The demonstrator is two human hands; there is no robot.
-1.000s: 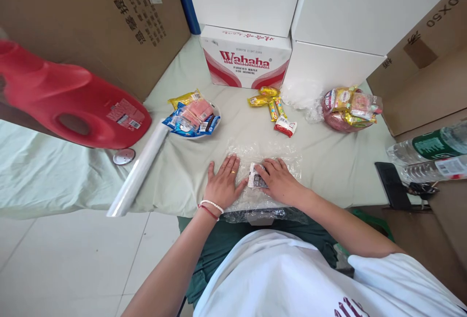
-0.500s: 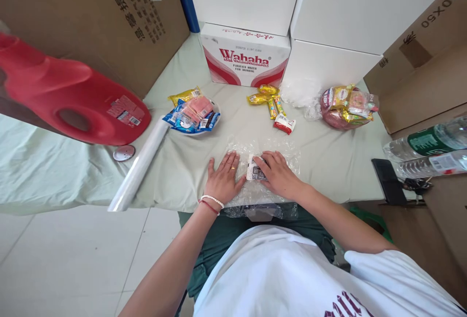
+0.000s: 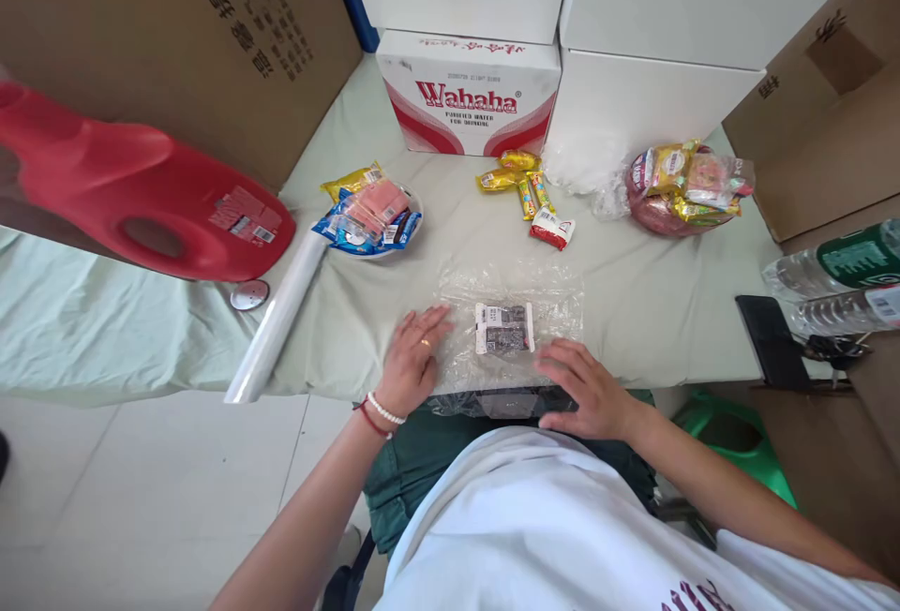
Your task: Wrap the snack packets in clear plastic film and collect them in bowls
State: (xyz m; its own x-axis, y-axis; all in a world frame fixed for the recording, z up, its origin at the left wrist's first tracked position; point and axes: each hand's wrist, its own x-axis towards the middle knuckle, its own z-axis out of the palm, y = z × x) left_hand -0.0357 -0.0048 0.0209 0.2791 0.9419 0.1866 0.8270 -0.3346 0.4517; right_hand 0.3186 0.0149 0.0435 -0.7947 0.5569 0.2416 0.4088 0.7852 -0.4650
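A small rectangular snack packet (image 3: 504, 328), white-edged with dark printing, lies flat on a sheet of clear plastic film (image 3: 464, 288). The film is spread on the table, and its near edge hangs over the front. My left hand (image 3: 413, 358) is at the film's left side, fingers extended and holding nothing. At the right side, my right hand (image 3: 580, 386) hovers by the film's edge with its fingers apart, also holding nothing. The packet lies between both hands, touched by neither.
A clear film roll (image 3: 277, 316) and a red jug (image 3: 155, 199) lie left. Behind are a bowl of snacks (image 3: 372, 217), loose yellow packets (image 3: 501, 180), a red-and-white packet (image 3: 552, 229), a reddish bowl (image 3: 665, 215) and a Wahaha box (image 3: 471, 96). Bottles (image 3: 844, 260) and a phone (image 3: 773, 339) are right.
My right hand has lifted off the packet and drawn back to the right, uncovering it. My left hand has shifted slightly left and nearer to me. The view has moved a little.
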